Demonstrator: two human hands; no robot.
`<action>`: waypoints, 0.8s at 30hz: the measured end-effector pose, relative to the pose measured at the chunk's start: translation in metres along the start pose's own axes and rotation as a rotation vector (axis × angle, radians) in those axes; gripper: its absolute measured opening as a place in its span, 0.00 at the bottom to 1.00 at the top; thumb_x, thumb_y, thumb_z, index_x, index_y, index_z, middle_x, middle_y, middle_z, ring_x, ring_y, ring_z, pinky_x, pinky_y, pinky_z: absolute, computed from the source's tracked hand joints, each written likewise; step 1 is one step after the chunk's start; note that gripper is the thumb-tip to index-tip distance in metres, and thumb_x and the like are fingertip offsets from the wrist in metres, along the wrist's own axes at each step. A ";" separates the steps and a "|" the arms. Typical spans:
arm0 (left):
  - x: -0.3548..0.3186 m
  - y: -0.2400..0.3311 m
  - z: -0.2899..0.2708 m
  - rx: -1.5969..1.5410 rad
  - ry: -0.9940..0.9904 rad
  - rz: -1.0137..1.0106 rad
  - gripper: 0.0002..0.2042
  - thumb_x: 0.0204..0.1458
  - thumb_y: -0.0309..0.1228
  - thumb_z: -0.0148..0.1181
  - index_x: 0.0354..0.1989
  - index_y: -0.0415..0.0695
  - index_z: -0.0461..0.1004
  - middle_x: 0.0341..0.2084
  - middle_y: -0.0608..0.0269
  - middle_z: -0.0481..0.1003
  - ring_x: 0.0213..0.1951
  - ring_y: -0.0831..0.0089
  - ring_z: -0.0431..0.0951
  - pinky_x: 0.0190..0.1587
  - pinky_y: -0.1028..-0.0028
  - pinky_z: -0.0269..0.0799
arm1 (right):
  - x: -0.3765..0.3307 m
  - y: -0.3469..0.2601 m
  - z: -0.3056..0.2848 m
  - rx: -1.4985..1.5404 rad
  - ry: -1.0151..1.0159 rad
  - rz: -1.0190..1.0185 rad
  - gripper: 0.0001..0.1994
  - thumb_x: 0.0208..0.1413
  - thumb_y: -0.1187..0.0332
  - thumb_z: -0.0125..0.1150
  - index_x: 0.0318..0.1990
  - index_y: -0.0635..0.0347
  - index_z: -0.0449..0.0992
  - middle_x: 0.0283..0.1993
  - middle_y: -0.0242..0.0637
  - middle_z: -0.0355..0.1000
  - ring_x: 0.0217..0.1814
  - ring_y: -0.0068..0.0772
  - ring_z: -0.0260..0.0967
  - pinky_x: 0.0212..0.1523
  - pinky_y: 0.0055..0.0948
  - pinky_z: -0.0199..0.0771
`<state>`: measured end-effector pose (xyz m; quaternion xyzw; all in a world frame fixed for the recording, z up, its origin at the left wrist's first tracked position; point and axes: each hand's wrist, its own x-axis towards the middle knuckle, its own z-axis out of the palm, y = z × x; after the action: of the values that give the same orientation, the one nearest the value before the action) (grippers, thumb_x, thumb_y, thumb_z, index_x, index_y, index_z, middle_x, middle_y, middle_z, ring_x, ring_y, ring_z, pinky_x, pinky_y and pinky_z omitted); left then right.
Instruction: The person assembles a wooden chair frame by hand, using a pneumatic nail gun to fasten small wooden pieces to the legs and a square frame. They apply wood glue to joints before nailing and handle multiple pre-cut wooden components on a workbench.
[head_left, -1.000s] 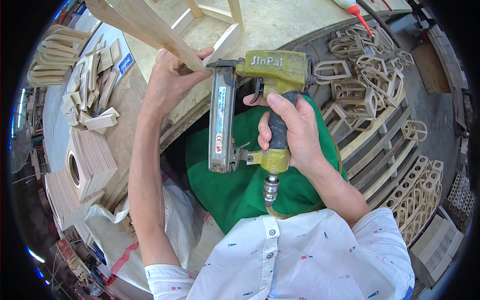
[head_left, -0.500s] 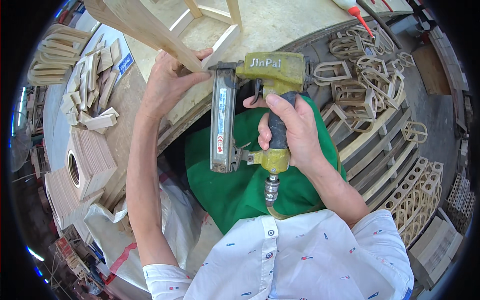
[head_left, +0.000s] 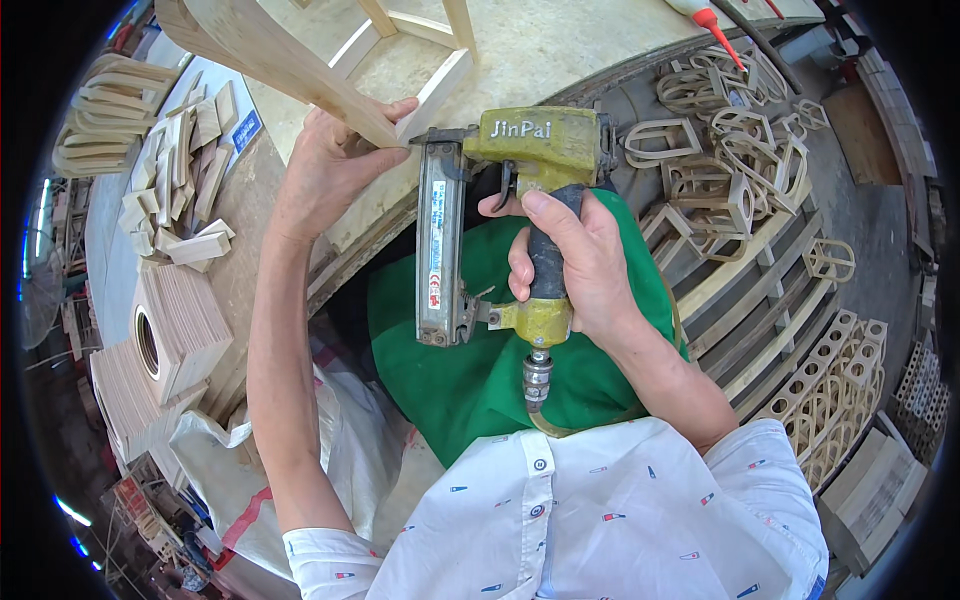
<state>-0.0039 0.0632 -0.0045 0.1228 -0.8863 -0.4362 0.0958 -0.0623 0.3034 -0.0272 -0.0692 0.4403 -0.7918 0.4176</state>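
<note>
My right hand (head_left: 585,255) grips the black handle of a yellow-green pneumatic nail gun (head_left: 525,135), its index finger by the trigger. The gun's nose points left, at or against the near corner of a pale wooden frame (head_left: 437,92). My left hand (head_left: 335,160) is closed round that corner, thumb in front and fingers behind, where a wide upright wooden leg (head_left: 300,75) meets a thinner rail. An air hose (head_left: 545,424) runs from the metal coupling under the handle. Whether the nose touches the wood I cannot tell.
Loose wood offcuts (head_left: 205,150) and stacked plywood panels with a round hole (head_left: 180,330) lie at left. A red-tipped bottle (head_left: 715,28) lies on the worktable (head_left: 560,50). Several small wooden frames (head_left: 750,170) are piled at right. Green cloth (head_left: 480,390) covers my lap.
The nail gun and my right hand have shifted slightly left. The wooden frame and my left hand have also moved a little left, keeping the same hold.
</note>
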 end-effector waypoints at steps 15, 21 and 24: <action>0.009 0.011 -0.026 -0.063 -0.098 -0.050 0.23 0.46 0.18 0.60 0.55 0.42 0.73 0.47 0.63 0.74 0.49 0.71 0.73 0.57 0.72 0.63 | 0.003 -0.021 -0.010 -0.008 -0.032 0.009 0.18 0.63 0.66 0.51 0.53 0.71 0.64 0.47 0.49 0.72 0.21 0.23 0.66 0.18 0.24 0.70; 0.066 0.007 -0.025 -0.201 -0.185 0.014 0.30 0.46 0.22 0.64 0.62 0.43 0.67 0.60 0.64 0.65 0.60 0.73 0.65 0.61 0.73 0.60 | 0.028 -0.056 -0.033 -0.028 0.068 -0.071 0.15 0.61 0.65 0.53 0.47 0.71 0.67 0.42 0.45 0.73 0.20 0.24 0.68 0.17 0.25 0.70; 0.084 -0.003 -0.014 -0.143 -0.275 -0.024 0.32 0.45 0.26 0.68 0.62 0.44 0.66 0.65 0.67 0.59 0.62 0.74 0.61 0.62 0.73 0.58 | 0.042 -0.067 -0.037 -0.047 0.080 -0.102 0.14 0.61 0.66 0.53 0.45 0.70 0.68 0.42 0.44 0.73 0.20 0.24 0.67 0.17 0.25 0.70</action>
<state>-0.0792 0.0251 0.0066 0.0654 -0.8562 -0.5120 -0.0230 -0.1464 0.3144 -0.0096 -0.0697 0.4710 -0.8036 0.3572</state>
